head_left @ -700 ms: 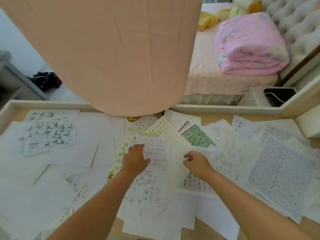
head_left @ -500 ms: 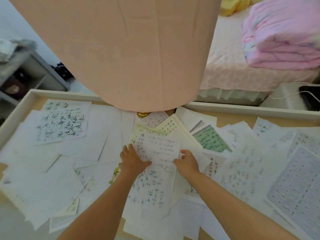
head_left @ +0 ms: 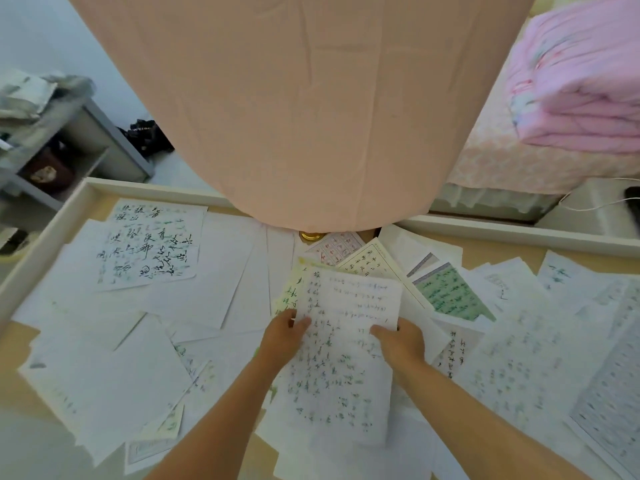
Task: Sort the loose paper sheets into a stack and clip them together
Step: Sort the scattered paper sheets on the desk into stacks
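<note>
Many loose paper sheets [head_left: 194, 299] with handwriting cover the wooden table [head_left: 498, 249]. In the middle lies a long white handwritten sheet [head_left: 349, 306]. My left hand [head_left: 284, 336] grips its left edge, thumb on top. My right hand [head_left: 400, 342] pinches its right edge with the thumb over the paper. A green lined sheet [head_left: 450, 296] lies just right of it, a sheet with bold black calligraphy [head_left: 149, 247] at the far left. No clip is visible.
A big peach lampshade [head_left: 294, 109] hangs over the table's far middle and hides the sheets behind it; a brass lamp base [head_left: 311, 236] peeks out below. The table has a raised white rim [head_left: 45, 237]. A bed with a pink folded quilt [head_left: 581, 77] stands beyond.
Both hands went from lying on the papers to taking the middle sheet by its two side edges. The view swung left and drew closer.
</note>
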Demonstrator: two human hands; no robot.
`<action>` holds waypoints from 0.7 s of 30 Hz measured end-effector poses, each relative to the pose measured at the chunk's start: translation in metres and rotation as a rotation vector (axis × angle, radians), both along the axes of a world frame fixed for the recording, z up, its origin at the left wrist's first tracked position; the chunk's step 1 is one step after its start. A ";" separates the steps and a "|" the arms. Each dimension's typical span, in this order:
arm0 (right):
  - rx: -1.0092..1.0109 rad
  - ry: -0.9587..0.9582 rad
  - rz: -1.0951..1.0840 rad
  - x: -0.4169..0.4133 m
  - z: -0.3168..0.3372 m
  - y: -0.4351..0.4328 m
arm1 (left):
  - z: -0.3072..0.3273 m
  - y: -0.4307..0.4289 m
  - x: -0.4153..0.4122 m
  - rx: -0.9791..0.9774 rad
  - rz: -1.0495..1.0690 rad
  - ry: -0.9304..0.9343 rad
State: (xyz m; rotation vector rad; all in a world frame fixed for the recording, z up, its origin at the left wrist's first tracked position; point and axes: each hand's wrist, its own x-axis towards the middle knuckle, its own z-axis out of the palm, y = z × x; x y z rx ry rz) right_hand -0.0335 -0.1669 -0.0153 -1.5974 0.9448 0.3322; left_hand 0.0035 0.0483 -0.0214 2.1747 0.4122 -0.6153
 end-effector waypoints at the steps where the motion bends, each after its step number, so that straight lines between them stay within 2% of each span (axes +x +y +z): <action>1: -0.054 -0.011 -0.051 -0.004 0.003 -0.005 | 0.002 0.000 0.002 0.020 -0.080 -0.013; 4: -0.218 0.032 -0.229 -0.027 0.003 -0.024 | 0.000 0.001 0.010 0.270 -0.303 -0.155; 6: -0.267 0.115 -0.316 -0.042 -0.003 -0.032 | -0.002 0.004 0.017 0.431 -0.311 -0.202; 7: -0.267 0.157 -0.350 -0.047 -0.009 -0.034 | -0.004 0.007 0.023 0.454 -0.286 -0.160; 10: -0.178 0.217 -0.477 -0.049 -0.019 -0.024 | -0.013 0.016 0.035 0.435 -0.268 -0.006; 14: -0.087 0.229 -0.608 -0.031 -0.017 0.005 | -0.018 0.022 0.036 0.432 -0.343 -0.095; 16: -0.032 0.269 -0.642 -0.024 -0.022 0.013 | -0.020 0.027 0.037 0.307 -0.256 -0.075; 19: 0.064 0.268 -0.583 -0.021 -0.028 0.018 | -0.023 0.033 0.041 0.116 -0.165 -0.044; 21: 0.001 0.222 -0.473 -0.019 -0.019 0.023 | -0.022 0.037 0.042 0.069 -0.204 -0.105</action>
